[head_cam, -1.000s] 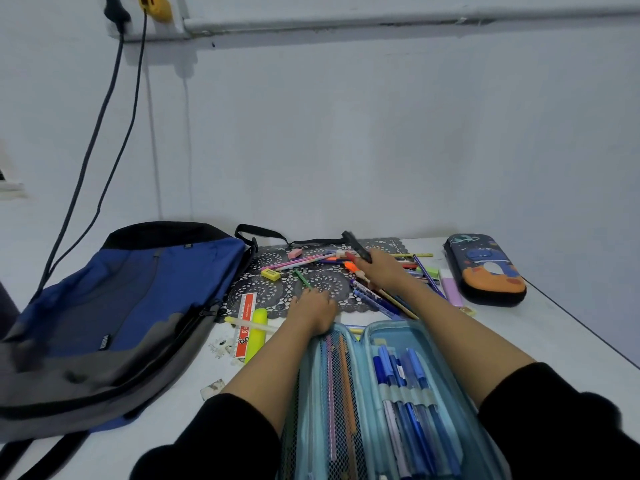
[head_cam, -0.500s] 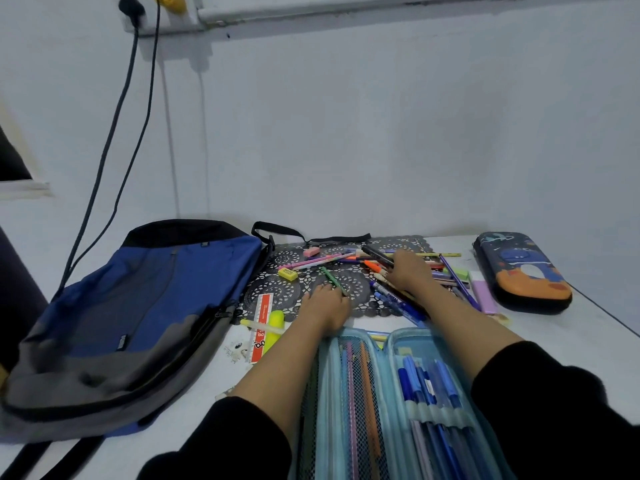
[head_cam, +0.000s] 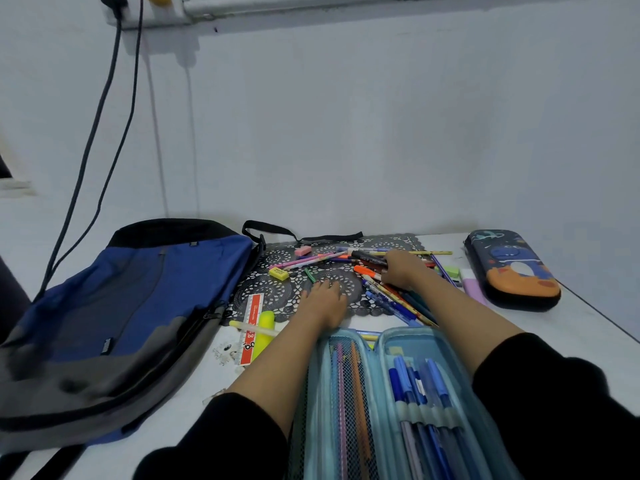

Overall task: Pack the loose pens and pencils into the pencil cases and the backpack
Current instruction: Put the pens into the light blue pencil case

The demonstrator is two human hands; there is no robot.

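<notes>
Nearest me lies an open light-blue pencil case (head_cam: 379,341), with blue pens in its right half and pencils behind mesh in its left. Loose pens and pencils (head_cam: 398,301) are scattered over a black lace mat (head_cam: 270,296). My right hand (head_cam: 403,271) reaches into that pile, its fingers curled at the end of a black marker (head_cam: 369,258) lying low over the mat. Just beyond the case's top edge, my left hand (head_cam: 323,301) rests flat on the mat. A closed dark dinosaur pencil case (head_cam: 512,268) lies at the right. The blue and grey backpack (head_cam: 121,306) lies at the left.
On the mat are a pink eraser (head_cam: 303,251), a yellow sharpener (head_cam: 278,273) and a green clip (head_cam: 310,275). A red ruler (head_cam: 251,327) and a yellow highlighter (head_cam: 264,332) lie by the backpack. Two cables (head_cam: 93,150) hang down the wall. The table's right edge runs past the dinosaur case.
My right hand has lowered the black marker from tip-up to flat over the pile. My left hand has slid a little further onto the mat. The view has shifted left.
</notes>
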